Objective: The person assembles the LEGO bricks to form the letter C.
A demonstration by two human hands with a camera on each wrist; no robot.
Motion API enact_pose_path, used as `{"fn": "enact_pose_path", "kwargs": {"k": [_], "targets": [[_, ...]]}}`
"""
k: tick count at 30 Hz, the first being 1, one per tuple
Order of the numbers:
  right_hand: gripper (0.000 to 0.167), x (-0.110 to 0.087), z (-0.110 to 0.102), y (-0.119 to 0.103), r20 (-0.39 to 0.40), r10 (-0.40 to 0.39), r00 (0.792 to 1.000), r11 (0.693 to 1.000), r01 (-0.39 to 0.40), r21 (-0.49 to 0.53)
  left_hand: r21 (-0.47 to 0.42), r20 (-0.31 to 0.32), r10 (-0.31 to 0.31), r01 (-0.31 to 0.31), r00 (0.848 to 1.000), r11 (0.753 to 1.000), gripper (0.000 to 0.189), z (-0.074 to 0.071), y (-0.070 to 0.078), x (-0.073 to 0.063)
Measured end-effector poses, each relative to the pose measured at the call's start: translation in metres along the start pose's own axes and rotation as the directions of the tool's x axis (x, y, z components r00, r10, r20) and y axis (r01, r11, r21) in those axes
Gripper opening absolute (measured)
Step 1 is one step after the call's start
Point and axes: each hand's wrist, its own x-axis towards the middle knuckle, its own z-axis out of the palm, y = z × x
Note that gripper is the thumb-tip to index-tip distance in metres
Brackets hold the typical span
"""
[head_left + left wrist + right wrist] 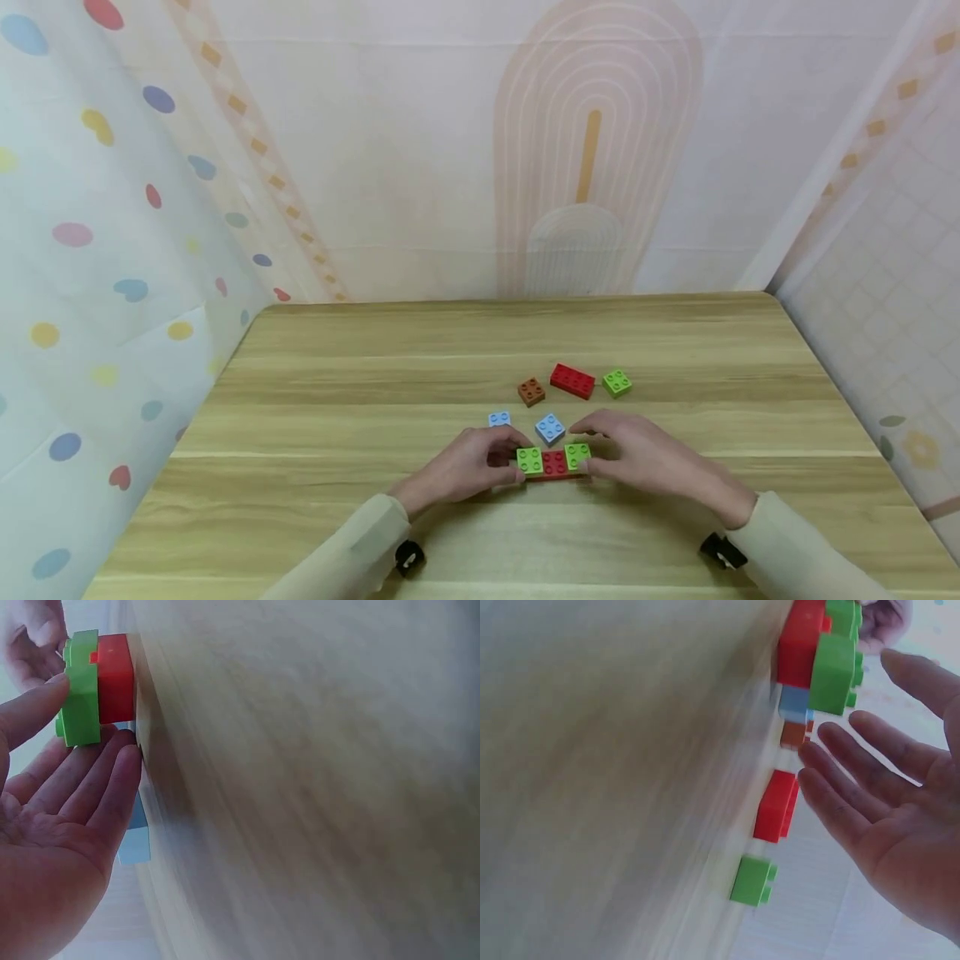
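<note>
A long red brick [554, 463] lies on the table with a green brick on each end, the left green brick [529, 460] and the right green brick [577, 457]. My left hand [483, 462] pinches the left green brick, its thumb on the near side and its fingers at the far side, as the left wrist view shows. Around the right end hovers my right hand [637, 450]; in the right wrist view its fingers [870, 776] are spread and hold nothing, with a small gap to the right green brick [832, 673].
Just beyond the hands lie a blue brick [550, 429] and another blue brick [498, 418], partly hidden by the left hand. Farther back are a brown brick [531, 392], a second long red brick [572, 381] and a loose green brick [617, 383] on the wooden table [360, 367].
</note>
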Motion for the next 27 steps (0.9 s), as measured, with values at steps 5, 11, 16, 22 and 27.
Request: {"fn": "enact_pose_path", "kwargs": {"k": [5, 11, 16, 22, 27], "targets": [[0.036, 0.006, -0.008, 0.005, -0.06, -0.029, 0.998, 0.998, 0.032, 0.045, -0.011, 0.002, -0.003, 0.003, 1.0, 1.0, 0.034, 0.0, 0.001, 0.0], [0.035, 0.019, -0.014, 0.011, -0.059, -0.05, 0.997, 0.992, 0.056, 0.111, -0.008, 0.013, 0.011, -0.011, 1.0, 1.0, 0.036, 0.0, 0.0, 0.001], [0.034, 0.031, -0.016, 0.014, -0.009, -0.056, 0.998, 0.985, 0.057, 0.165, -0.017, 0.015, 0.005, -0.005, 1.0, 1.0, 0.035, 0.001, -0.001, 0.001], [0.035, 0.043, -0.016, 0.016, 0.046, -0.044, 0.998, 0.984, 0.036, 0.172, -0.038, 0.013, 0.022, -0.021, 1.0, 0.999, 0.033, 0.001, -0.001, 0.0], [0.036, 0.051, -0.014, 0.017, 0.095, -0.046, 0.994, 0.984, 0.028, 0.178, -0.046, 0.01, 0.02, -0.02, 1.0, 0.999, 0.033, 0.002, -0.001, 0.0]]}}
